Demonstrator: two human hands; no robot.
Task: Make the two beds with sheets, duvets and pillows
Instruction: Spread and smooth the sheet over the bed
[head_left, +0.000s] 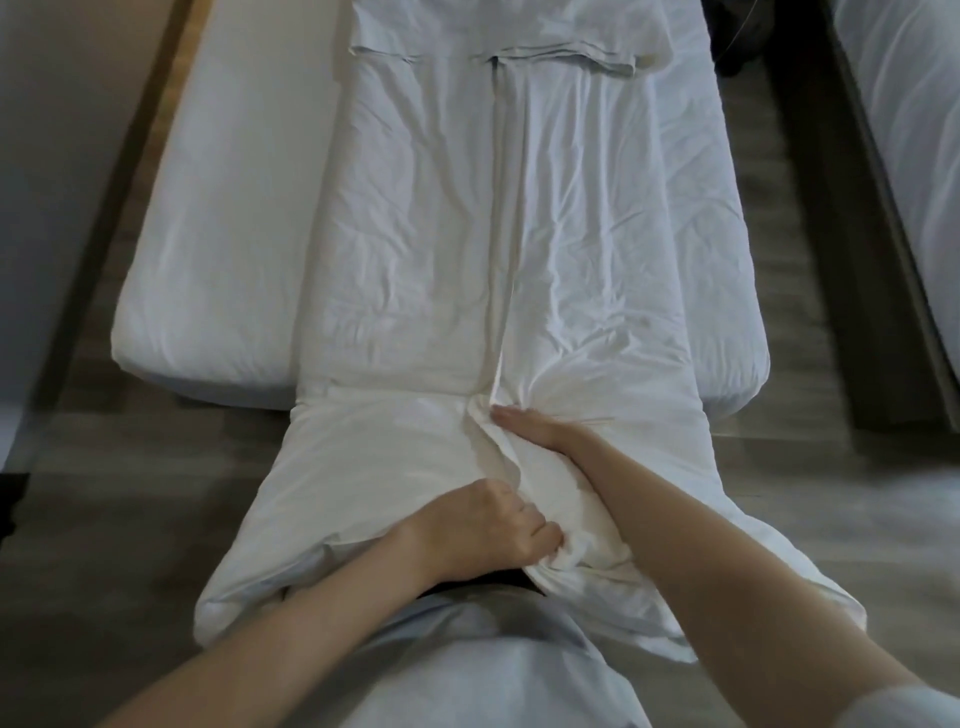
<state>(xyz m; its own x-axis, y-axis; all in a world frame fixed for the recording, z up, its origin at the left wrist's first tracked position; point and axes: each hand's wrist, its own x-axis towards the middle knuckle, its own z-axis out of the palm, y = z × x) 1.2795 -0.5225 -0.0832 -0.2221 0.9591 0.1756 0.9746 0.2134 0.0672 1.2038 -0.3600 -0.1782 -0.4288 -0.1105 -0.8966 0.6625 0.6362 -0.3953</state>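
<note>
Dim, cool, soft indoor light
The white duvet (467, 234) is brightest near the middle and greys toward the frame corners; shadows are faint and diffuse, wide-angle bending curves the bed (208, 208) edges, and the floor (130, 493) looks slightly smeared

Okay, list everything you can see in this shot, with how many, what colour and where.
duvet: one, white, lying lengthwise down the near bed, its near end hanging off the foot
near bed: one, white sheet, centre
folded linen: one pile, white, far end of the near bed
second bed: one, white, right edge, partly in view
floor: wood-look, grey-brown, around both beds
dark object: one, top right between the beds, too dim to identify
left hand: grips bunched duvet fabric at the near end
right hand: fingers straight, resting on the duvet's centre fold
</note>
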